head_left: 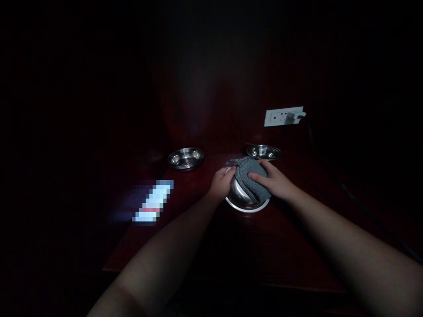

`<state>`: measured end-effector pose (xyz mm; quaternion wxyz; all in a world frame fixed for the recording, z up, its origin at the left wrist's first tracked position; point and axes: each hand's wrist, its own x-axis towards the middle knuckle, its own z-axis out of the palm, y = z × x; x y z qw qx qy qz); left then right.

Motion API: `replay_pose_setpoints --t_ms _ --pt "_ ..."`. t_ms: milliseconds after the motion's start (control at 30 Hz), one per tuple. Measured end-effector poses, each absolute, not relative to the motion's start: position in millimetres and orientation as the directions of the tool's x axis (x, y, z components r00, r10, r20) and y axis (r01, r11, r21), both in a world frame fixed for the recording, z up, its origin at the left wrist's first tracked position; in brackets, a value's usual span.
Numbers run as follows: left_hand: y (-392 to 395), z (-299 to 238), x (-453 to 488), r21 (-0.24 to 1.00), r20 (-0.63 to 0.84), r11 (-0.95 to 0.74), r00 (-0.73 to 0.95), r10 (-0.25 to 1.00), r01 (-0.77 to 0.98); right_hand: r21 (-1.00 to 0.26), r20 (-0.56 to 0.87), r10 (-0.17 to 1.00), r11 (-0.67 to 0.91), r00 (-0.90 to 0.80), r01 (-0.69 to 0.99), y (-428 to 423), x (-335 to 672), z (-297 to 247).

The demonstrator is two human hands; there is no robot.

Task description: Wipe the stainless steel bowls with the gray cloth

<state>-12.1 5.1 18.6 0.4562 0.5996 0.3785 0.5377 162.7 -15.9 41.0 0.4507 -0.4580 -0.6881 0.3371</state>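
Well to the left of your left hand [221,184], a bright blurred patch [153,202] lies on the table [194,185]; you cannot tell what it is. Beyond that hand, slightly left, stands a spare bowl [185,158]. Your left hand is closed on the left rim of the bowl [246,203], which sits between your hands and seems tipped towards you. Your right hand [276,181] grips the cloth [253,178] and presses it into that bowl, thumb on top. Just beyond the right hand is a third bowl [263,152], with a socket [283,116] higher up. The room is very dark, so the risks are these: the steel rim may slip from your left hand if you press hard, and a wide stroke of the right hand could knock the third bowl.
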Motion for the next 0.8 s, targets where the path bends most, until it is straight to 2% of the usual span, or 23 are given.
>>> replay_pose_setpoints --t_ms 233,800 --pt "4.3 19.6 -13.1 0.936 0.344 -0.351 0.162 0.925 0.015 -0.884 0.296 0.939 0.339 -0.175 0.323 -14.1 163.7 39.4" --pt "5.1 19.4 -11.9 0.962 0.265 -0.272 0.135 0.955 0.035 -0.902 0.285 0.943 0.324 -0.171 0.287 -16.9 161.4 42.0"
